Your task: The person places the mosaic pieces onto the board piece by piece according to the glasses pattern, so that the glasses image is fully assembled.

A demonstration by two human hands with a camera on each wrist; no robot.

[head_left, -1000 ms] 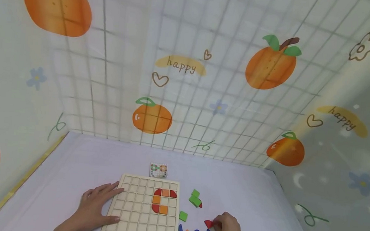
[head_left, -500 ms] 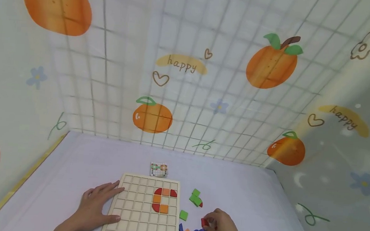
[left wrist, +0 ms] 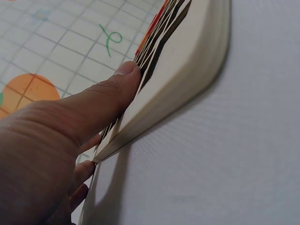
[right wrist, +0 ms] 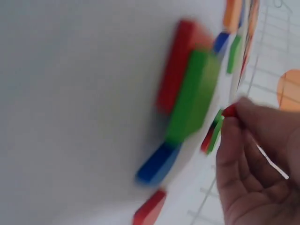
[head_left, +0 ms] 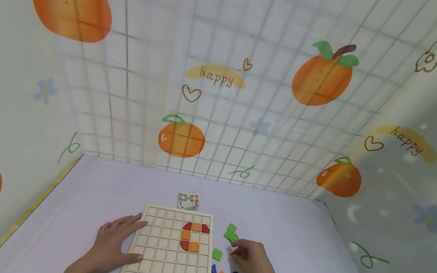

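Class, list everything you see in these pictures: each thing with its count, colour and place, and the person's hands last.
Grid board: one, pale wood, on the white table.
Placed pieces: six, red and orange, in cells at the board's upper right.
Pattern card: one, small, coloured grid print, beyond the board.
Loose pieces: several, green, blue, orange, red, right of the board.
Red piece: one, pinched in the right hand.
Table: one, white.
Curtain: orange-fruit print, behind and at both sides.
Left hand: flat, thumb on the board's left edge.
Right hand: over the loose pieces.
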